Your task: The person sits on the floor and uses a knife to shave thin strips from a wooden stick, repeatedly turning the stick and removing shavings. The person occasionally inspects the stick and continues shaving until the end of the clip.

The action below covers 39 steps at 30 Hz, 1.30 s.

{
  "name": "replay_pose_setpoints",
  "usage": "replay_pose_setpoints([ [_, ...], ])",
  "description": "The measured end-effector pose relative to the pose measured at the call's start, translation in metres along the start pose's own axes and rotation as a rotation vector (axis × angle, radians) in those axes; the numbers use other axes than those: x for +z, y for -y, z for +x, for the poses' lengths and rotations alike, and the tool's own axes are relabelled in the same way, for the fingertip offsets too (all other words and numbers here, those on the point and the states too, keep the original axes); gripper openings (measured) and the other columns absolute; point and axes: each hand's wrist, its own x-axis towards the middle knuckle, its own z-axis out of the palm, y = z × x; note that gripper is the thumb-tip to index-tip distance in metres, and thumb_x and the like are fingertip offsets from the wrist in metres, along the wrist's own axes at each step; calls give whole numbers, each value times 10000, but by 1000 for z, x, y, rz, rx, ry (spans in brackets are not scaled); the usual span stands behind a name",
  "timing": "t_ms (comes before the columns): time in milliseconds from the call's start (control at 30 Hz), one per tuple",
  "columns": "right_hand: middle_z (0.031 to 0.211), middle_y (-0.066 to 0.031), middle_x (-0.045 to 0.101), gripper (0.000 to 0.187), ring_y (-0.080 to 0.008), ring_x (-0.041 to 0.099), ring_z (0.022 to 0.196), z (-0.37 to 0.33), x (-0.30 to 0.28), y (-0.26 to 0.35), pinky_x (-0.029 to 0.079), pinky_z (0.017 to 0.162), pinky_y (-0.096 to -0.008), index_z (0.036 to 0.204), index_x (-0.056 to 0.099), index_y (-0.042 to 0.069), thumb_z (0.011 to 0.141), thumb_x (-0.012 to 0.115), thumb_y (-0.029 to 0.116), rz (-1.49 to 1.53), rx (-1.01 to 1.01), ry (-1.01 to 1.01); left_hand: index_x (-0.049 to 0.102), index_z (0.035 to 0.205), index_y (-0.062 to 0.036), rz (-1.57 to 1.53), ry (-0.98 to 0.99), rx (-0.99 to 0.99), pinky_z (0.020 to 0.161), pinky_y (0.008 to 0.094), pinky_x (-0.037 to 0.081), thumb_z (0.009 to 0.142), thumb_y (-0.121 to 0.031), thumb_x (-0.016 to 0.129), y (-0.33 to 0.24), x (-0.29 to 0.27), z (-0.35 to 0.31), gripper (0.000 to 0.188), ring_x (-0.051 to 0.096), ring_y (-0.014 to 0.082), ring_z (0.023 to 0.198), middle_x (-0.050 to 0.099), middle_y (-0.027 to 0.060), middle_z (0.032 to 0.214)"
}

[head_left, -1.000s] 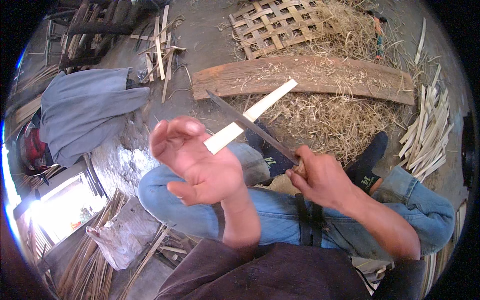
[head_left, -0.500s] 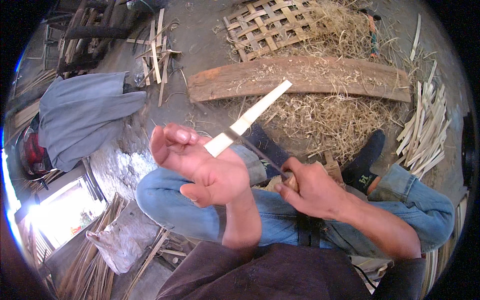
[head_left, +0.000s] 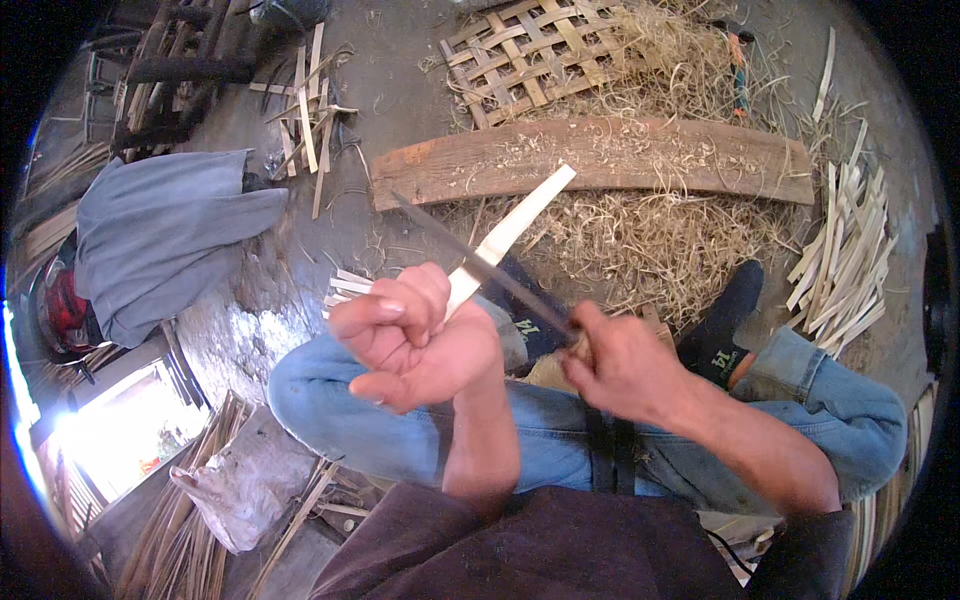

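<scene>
A pale, flat bamboo strip (head_left: 530, 214) slants up and to the right from my left hand (head_left: 425, 345). Its near end disappears under the curled fingers of that hand, which is palm up with the thumb sticking out to the side. My right hand (head_left: 632, 368) is closed round the handle of a knife (head_left: 515, 285), most of the handle hidden by the fingers. The long dark blade points to the upper left and crosses the strip just beyond my left fingers.
A wooden plank (head_left: 430, 172) lies ahead, with shavings (head_left: 655, 245) around it. Behind it sits a woven slatted panel (head_left: 535, 60). Pale strips (head_left: 840, 265) are heaped at right. A grey cloth (head_left: 165, 230) hangs at left, above a plastic bag (head_left: 245, 485).
My left fingers have curled in over the strip's near end, where the palm was spread before. The blade now lies further across the strip, its tip reaching up to the left.
</scene>
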Motion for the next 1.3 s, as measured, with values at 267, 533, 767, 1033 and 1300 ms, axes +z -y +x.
replay_pose_setpoints([
  [267,646,-234,590,320,-439,618,660,-4,2,4,485,562,-485,1029,484,-17,841,650,182,-15,-187,-95,416,896,-54,-28,98,77,428,241,175,902,-680,402,-17,5,-4,626,230,68,435,296,-21,543],
  [533,668,-235,598,295,-401,636,632,-2,-6,-1,505,566,-458,1015,527,-24,824,657,161,-57,-189,-109,436,969,-69,35,143,175,426,247,156,883,-719,386,-27,6,-7,658,198,67,436,277,-24,545],
  [767,657,-240,601,260,-425,635,685,-3,-17,7,510,602,-502,943,479,-22,841,611,177,-12,-193,-62,386,1002,-52,2,230,169,427,248,169,865,-696,442,-32,4,-1,660,212,77,437,303,-13,547],
  [1033,647,-218,596,294,-412,632,662,7,-10,-12,509,592,-471,1011,509,3,813,661,159,-70,-127,-116,393,1070,-54,-38,177,142,421,256,179,880,-696,424,-40,-4,3,670,211,82,432,304,-13,548],
  [1300,788,-207,620,320,-406,630,686,-5,-4,-2,504,574,-470,1020,484,25,776,664,128,-136,-196,-160,445,993,-67,-109,-45,66,424,249,154,933,-619,411,-34,5,-5,557,176,71,427,295,-23,539],
])
